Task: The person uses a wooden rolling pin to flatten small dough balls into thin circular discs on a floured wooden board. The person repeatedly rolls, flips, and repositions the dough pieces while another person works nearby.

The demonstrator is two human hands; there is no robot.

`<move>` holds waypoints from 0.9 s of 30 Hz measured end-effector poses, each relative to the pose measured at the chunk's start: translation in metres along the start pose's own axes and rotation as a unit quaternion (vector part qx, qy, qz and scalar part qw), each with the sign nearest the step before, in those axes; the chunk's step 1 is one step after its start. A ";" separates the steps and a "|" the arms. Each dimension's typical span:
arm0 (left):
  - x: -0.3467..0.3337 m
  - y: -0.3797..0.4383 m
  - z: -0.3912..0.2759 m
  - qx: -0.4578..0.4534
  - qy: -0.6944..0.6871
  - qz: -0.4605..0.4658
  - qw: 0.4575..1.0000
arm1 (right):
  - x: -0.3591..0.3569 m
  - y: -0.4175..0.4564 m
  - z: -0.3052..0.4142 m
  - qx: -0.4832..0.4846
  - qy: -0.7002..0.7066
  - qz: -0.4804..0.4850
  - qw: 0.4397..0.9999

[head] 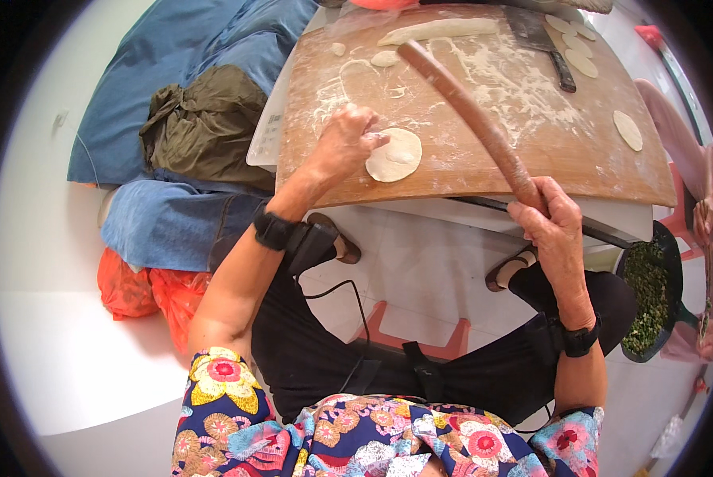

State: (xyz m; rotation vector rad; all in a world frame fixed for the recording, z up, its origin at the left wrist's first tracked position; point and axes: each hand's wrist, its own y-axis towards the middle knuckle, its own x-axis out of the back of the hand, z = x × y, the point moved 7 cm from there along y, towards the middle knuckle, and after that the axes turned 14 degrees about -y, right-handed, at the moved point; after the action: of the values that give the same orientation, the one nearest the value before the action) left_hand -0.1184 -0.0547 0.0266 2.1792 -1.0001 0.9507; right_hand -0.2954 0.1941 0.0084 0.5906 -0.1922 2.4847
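Note:
A flattened dough round [394, 156] lies near the front left edge of the floured wooden board [452, 167]. My left hand [350, 137] is curled at its upper left edge, thumb and fingertips on the dough. In my right hand [550, 220] is a wooden rolling pin [470, 113], gripped by its near end and slanting up over the board, clear of the round. A small dough piece [386, 58] and a smaller lump [338, 49] lie farther back, before a long dough roll [440, 30].
A cleaver [532, 30] lies at the back right, beside several dough rounds [581, 63]. Another round [628, 130] is near the right edge. A dark pan of chopped green filling [645, 298] stands below right. Beyond it shows another person's hand [705, 217]. Red bags [127, 286] sit left.

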 end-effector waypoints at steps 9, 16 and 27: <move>-0.017 0.028 0.010 0.109 -0.098 0.083 0.986 | 0.012 -0.005 -0.021 -0.055 0.113 0.004 0.992; -0.010 0.022 0.013 0.103 -0.188 0.101 0.972 | 0.016 -0.008 -0.018 -0.074 0.139 0.012 0.987; -0.005 0.009 0.018 0.157 -0.661 0.057 0.731 | 0.026 -0.008 -0.023 -0.083 0.142 0.005 0.986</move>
State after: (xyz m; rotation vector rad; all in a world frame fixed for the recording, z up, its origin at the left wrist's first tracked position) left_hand -0.1217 -0.0709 0.0137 3.0547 -1.6049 -0.7315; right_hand -0.3189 0.2199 -0.0001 0.1635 -0.2862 2.4972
